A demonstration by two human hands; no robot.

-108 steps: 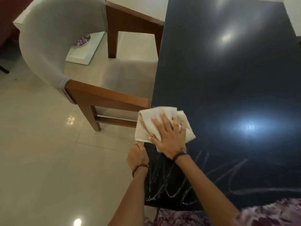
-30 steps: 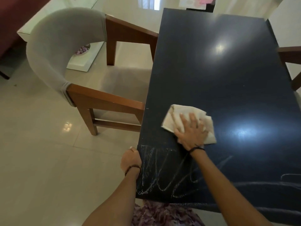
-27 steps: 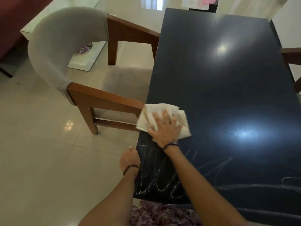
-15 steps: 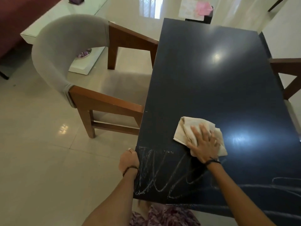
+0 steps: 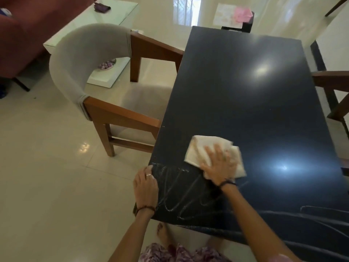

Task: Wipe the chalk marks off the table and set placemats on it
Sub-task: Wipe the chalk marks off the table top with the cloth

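Note:
A dark glossy table [image 5: 245,91] fills the right half of the view. White chalk marks [image 5: 181,197] scrawl across its near left corner, and more lines [image 5: 309,214] run along the near right. A crumpled cream cloth [image 5: 198,150] lies on the table just beyond the scribbles. My right hand [image 5: 217,165] presses flat on the cloth with fingers spread. My left hand [image 5: 146,188] rests on the table's left edge beside the chalk, fingers over the rim.
A wooden chair [image 5: 105,103] with a grey curved back stands at the table's left side. Another wooden chair [image 5: 334,84] pokes in at the right edge. A white low table [image 5: 90,27] and a red sofa [image 5: 22,35] sit at the far left. Pale cloths [image 5: 232,15] lie beyond the table's far end.
My right hand has swept the cloth left and right across the table above the scribbles and is now back toward the left. My left hand stayed on the table edge.

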